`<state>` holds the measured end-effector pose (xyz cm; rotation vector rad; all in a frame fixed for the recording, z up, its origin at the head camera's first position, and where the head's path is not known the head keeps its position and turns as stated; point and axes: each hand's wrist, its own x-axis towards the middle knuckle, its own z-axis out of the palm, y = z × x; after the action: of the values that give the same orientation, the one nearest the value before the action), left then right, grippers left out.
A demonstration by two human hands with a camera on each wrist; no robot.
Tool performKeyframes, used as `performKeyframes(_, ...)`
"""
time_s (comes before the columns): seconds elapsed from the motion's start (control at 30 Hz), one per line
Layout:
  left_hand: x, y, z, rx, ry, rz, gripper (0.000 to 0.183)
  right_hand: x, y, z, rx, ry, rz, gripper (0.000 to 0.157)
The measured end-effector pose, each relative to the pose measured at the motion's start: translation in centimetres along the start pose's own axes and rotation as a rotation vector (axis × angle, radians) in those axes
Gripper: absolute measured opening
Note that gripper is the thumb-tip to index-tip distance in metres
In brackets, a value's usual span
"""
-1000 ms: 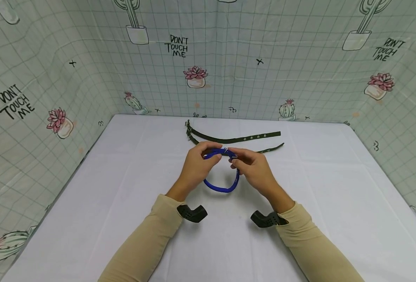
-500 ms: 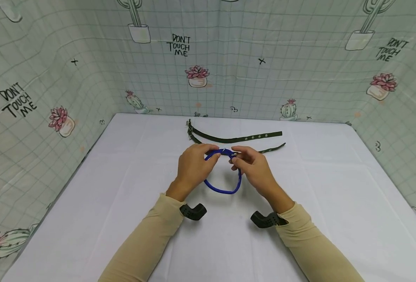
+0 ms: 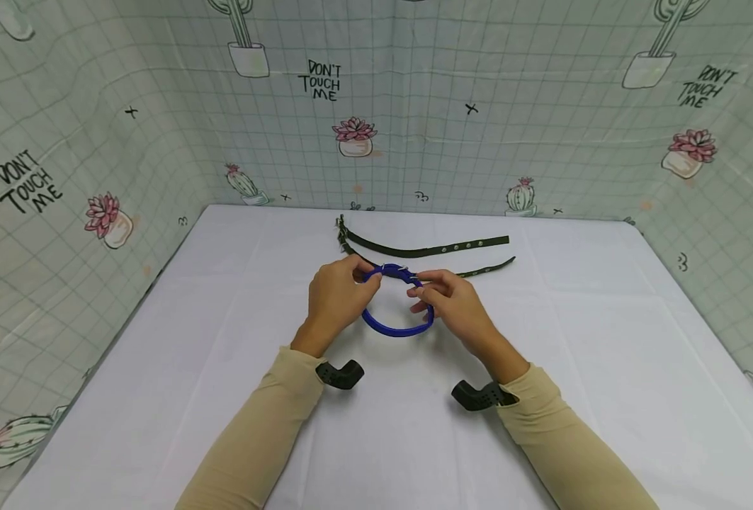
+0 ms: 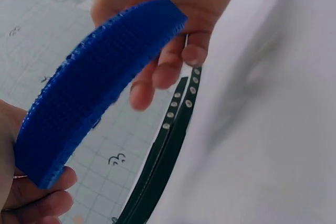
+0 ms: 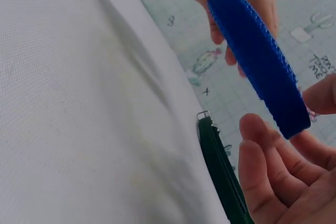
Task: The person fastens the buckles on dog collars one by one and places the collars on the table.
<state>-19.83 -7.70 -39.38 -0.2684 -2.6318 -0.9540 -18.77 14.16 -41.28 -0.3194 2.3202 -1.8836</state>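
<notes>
A blue collar (image 3: 397, 331) with a metal buckle and ring is closed into a loop and held up over the white table. My left hand (image 3: 338, 294) pinches its upper left side between thumb and fingers. At the buckle on the upper right, the thumb and forefinger of my right hand (image 3: 459, 312) pinch the band, while the other fingers spread loosely below. Both wrist views show the woven band (image 4: 94, 87) bowed between the two hands, its inner part hidden. Behind it lie two dark green collars (image 3: 414, 252) with metal eyelets, partly covered by the blue loop and hands.
White cloth covers the table (image 3: 178, 340). Its far edge meets a grid-patterned curtain (image 3: 427, 142) printed with cacti, which also hangs at both sides. A black wrist mount (image 3: 341, 375) juts inward from the left sleeve, and a second mount (image 3: 483, 397) from the right.
My left hand has moved left, and the buckle end of the blue collar has shifted left with it. The loop's lower side has risen slightly. The green collars have stayed put.
</notes>
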Motion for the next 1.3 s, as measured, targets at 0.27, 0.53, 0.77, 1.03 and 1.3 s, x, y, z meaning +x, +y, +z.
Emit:
performKeyframes(0.27, 0.2, -1.3, -0.4, -0.003, 0.056, -0.029, 0.017, 0.4, 0.1, 0.1, -0.062, 0.046, 0.1, 0.024)
performKeyframes(0.53, 0.5, -2.4, -1.7, 0.102, 0.049, -0.089, 0.017, 1.9, 0.2, 1.7, -0.076, 0.01, 0.096, 0.021)
performKeyframes(0.77, 0.8, -2.9, -1.9, 0.151, -0.023, -0.149, 0.018, 2.7, 0.1, 2.4, -0.078, 0.011, 0.102, 0.018)
performKeyframes(1.03, 0.8, -4.6, -1.9, 0.185, -0.064, -0.216, 0.017, 4.5, 0.3, 3.3, -0.133, -0.018, 0.166, 0.016)
performKeyframes(1.3, 1.2, -5.6, -2.2, 0.207, -0.072, -0.26, 0.017, 4.8, 0.2, 4.4, -0.088, 0.036, 0.131, 0.016)
